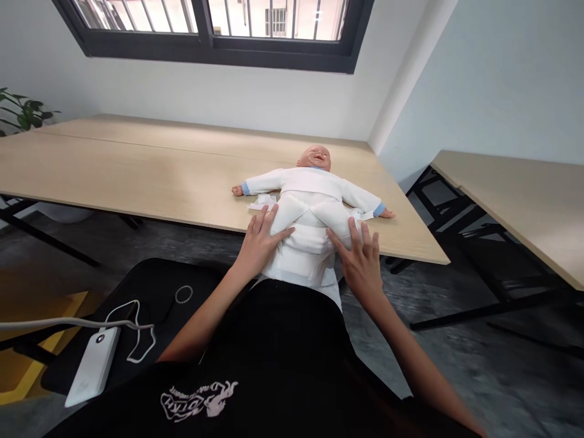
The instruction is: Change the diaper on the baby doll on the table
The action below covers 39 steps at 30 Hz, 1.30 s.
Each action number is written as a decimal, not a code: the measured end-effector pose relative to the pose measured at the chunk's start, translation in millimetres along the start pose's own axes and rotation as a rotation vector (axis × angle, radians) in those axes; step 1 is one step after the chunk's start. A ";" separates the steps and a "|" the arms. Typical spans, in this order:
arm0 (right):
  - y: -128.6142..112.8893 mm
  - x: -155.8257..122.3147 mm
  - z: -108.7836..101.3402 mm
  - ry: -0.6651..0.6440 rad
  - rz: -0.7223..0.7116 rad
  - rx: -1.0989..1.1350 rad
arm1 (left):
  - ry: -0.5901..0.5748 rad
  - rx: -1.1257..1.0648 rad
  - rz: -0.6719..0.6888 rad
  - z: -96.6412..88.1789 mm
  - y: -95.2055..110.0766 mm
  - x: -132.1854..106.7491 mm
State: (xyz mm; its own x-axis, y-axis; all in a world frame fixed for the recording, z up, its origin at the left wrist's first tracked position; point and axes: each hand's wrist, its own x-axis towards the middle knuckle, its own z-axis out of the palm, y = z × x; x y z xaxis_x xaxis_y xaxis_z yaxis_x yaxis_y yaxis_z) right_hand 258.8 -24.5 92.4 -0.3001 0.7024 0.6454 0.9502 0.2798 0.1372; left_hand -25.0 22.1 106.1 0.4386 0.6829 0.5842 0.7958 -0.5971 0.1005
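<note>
A baby doll (314, 201) in a white garment with blue cuffs lies on its back at the near edge of a long wooden table (137, 176), arms spread, head pointing away from me. My left hand (261, 240) lies flat on the doll's left hip with fingers stretched out. My right hand (362, 258) rests flat on the other hip, fingers apart. Both hands press on the white cloth wrapped round the doll's lower body. The doll's legs hang over the table edge toward my black-clad lap.
A white power bank (93, 365) with a white cable lies on a black seat at lower left, beside a small ring (184, 294). A second wooden table (515, 201) stands at right. A plant (20, 112) is at far left, a window above.
</note>
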 end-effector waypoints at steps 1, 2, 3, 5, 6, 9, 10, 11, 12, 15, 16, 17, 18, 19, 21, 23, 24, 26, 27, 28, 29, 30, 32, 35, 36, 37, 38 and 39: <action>0.0 -4.9 1.9 -0.011 -0.008 -0.034 | -0.008 0.037 0.036 0.5 -1.3 -0.9; -1.8 -9.8 5.0 -0.016 -0.006 -0.059 | -0.013 0.068 0.071 0.9 -1.7 -1.3; -5.1 -14.6 9.2 -0.012 0.004 -0.079 | -0.016 0.094 0.099 1.1 -1.5 -1.2; -14.8 -23.0 20.4 0.010 0.036 -0.096 | -0.027 0.125 0.118 1.1 0.2 -0.2; -20.5 -26.2 26.6 0.028 0.056 -0.095 | -0.036 0.127 0.111 0.8 1.3 0.4; -37.0 -30.9 43.0 0.083 0.102 -0.056 | -0.070 0.090 0.075 -0.9 3.7 0.5; -41.6 -30.8 46.4 0.105 0.108 -0.034 | -0.079 0.068 0.067 -1.6 4.0 0.0; -45.6 -30.0 48.5 0.133 0.100 -0.012 | -0.083 0.045 0.061 -2.4 3.9 -0.6; -48.9 -28.7 49.0 0.165 0.074 0.009 | -0.085 0.022 0.054 -3.1 3.4 -1.2; -53.2 -21.6 42.2 0.285 -0.099 0.088 | -0.079 -0.053 0.047 -3.9 -0.8 -2.7; -52.8 -18.0 37.9 0.326 -0.167 0.134 | -0.078 -0.080 0.049 -3.5 -3.0 -2.9; -51.5 -13.4 33.1 0.357 -0.223 0.194 | -0.078 -0.109 0.051 -2.8 -5.3 -3.2; -49.5 -7.5 28.2 0.380 -0.255 0.266 | -0.083 -0.140 0.050 -1.7 -7.7 -3.4; -47.0 -0.1 23.6 0.393 -0.264 0.345 | -0.089 -0.173 0.048 -0.4 -9.8 -3.8; -40.8 20.2 16.3 0.398 -0.224 0.488 | -0.083 -0.247 0.029 2.5 -12.7 -4.6; -34.2 48.2 12.9 0.383 -0.138 0.577 | -0.064 -0.304 -0.003 4.9 -13.2 -5.5; -30.9 64.6 12.7 0.366 -0.077 0.588 | -0.054 -0.319 -0.019 5.5 -12.5 -5.9; -24.2 99.5 14.6 0.239 0.014 0.619 | -0.037 -0.329 -0.054 5.5 -10.1 -5.9; -20.7 116.7 16.4 0.168 0.053 0.634 | -0.032 -0.331 -0.068 4.7 -8.7 -5.7; -17.0 132.6 18.3 0.104 0.112 0.639 | -0.022 -0.337 -0.079 3.5 -7.3 -5.3; -13.1 146.7 20.3 0.052 0.184 0.654 | -0.017 -0.347 -0.085 2.0 -5.8 -4.7; -9.1 158.5 22.1 -0.001 0.267 0.695 | -0.016 -0.358 -0.086 0.3 -4.4 -4.2; -1.2 174.0 25.0 -0.111 0.436 0.829 | -0.026 -0.367 -0.079 -2.9 -1.6 -3.6; 8.6 179.8 28.2 -0.212 0.659 1.033 | -0.035 -0.313 -0.067 -4.3 2.2 -4.1; 11.1 178.6 29.3 -0.213 0.714 1.079 | -0.031 -0.284 -0.062 -3.7 3.3 -4.6; 13.4 176.7 30.8 -0.207 0.759 1.117 | -0.026 -0.256 -0.056 -2.7 4.5 -5.1; 15.6 174.5 32.6 -0.196 0.788 1.144 | -0.020 -0.232 -0.054 -1.7 5.8 -5.5; 17.7 172.3 34.7 -0.182 0.788 1.147 | -0.018 -0.212 -0.057 -0.9 7.4 -5.5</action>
State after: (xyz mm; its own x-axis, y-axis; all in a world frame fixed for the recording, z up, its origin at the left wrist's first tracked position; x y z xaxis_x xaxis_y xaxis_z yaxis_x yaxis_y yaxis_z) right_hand 221.0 124.2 179.9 0.1820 0.9722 0.1473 0.3015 0.0874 -0.9495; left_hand -21.9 13.5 104.3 0.4044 0.7242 0.5586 0.7147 -0.6313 0.3011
